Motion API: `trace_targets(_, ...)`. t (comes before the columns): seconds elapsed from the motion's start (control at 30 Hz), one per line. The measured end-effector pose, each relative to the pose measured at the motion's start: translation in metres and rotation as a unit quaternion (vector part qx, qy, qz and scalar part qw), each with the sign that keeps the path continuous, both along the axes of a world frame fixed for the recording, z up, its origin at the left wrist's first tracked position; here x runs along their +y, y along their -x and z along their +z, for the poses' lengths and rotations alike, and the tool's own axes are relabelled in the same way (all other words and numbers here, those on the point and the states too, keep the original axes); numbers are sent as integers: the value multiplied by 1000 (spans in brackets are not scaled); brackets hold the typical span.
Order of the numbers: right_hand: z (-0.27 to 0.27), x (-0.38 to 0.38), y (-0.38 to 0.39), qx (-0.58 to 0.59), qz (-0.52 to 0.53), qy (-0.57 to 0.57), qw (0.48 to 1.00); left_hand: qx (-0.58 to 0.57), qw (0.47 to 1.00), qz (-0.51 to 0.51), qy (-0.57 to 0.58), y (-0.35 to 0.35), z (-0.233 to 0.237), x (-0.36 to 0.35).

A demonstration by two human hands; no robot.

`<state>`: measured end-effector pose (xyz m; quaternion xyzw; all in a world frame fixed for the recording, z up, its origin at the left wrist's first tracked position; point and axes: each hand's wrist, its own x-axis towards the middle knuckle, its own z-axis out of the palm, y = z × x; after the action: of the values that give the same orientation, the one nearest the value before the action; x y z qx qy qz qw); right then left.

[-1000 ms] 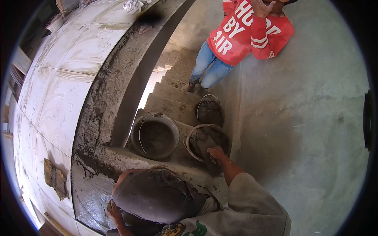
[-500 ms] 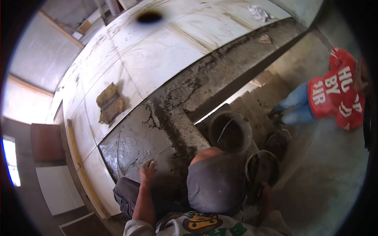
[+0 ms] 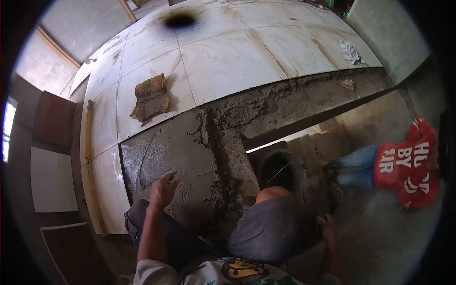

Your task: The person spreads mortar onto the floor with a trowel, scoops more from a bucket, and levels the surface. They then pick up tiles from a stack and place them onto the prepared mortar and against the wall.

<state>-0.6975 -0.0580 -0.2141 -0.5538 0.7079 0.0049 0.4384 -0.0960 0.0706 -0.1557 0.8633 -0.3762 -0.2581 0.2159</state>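
My left hand (image 3: 164,190) hovers over the bed of wet grey mortar (image 3: 167,147), its fingers loosely bent and a little apart, with nothing visible in them. The mortar is smooth and shiny at its left and rough along its right side. My right hand (image 3: 327,225) is beside my right knee, low on the right, thumb and fingers apart and nothing seen in them. Close to that side, a dark bucket (image 3: 300,172) with a thin wire handle stands partly behind my knee; its contents are too dark to make out.
Pale floor tiles (image 3: 216,64) border the mortar. On them lie a dirty yellow sponge-like piece (image 3: 151,97), a long yellowish bar (image 3: 88,175) and a crumpled white cloth (image 3: 350,52). Steps drop away at right, where a person in a red top (image 3: 406,164) stands.
The view has turned, shifting the tiles and sponge-like piece rightward. My left hand has risen from the mortar and loosened. My right hand has come away from the dark containers.
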Motion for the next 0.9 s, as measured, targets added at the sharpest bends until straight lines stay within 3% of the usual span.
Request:
trace_targets(0.07, 35, -43, -67, 5, 117, 114, 987, -25, 999, -11, 16, -13, 26, 3)
trace_targets(0.13, -1, -85, -92, -88, 212, 205, 952, -53, 998, 32, 12, -27, 47, 10)
trace_targets(0.2, 54, -116, -175, -67, 255, 118, 958, -83, 995, 51, 30, -42, 53, 26)
trace_targets(0.27, 40, -148, -224, -99, 267, 13, 959, -54, 993, 102, 29, -45, 61, 41)
trace_targets(0.33, 30, -169, -271, -106, 348, 105, 925, -73, 986, 147, 25, -47, 55, 64)
trace_targets(0.47, 31, -196, -357, -82, 414, 110, 900, 34, 979, 184, -75, -39, 64, 103)
trace_targets(0.53, 29, -197, -386, -66, 443, 115, 887, 63, 971, 220, -68, -29, 89, 105)
trace_targets(0.6, 18, -196, -410, -72, 459, 215, 859, 17, 974, 221, -56, -22, 102, 117)
trace_targets(0.67, 4, -191, -426, -56, 496, 235, 834, 18, 970, 228, -87, -19, 116, 130)
trace_targets(0.73, -13, -188, -431, -87, 558, 357, 744, 23, 968, 220, -121, -23, 120, 140)
trace_targets(0.77, -17, -185, -433, -84, 576, 367, 726, -10, 970, 211, -123, -25, 119, 148)
trace_targets(0.8, -20, -184, -435, -86, 588, 360, 719, -42, 969, 209, -127, -22, 120, 157)
trace_targets(0.9, -14, -187, -455, -48, 507, 335, 793, 19, 957, 269, -109, -4, 132, 156)
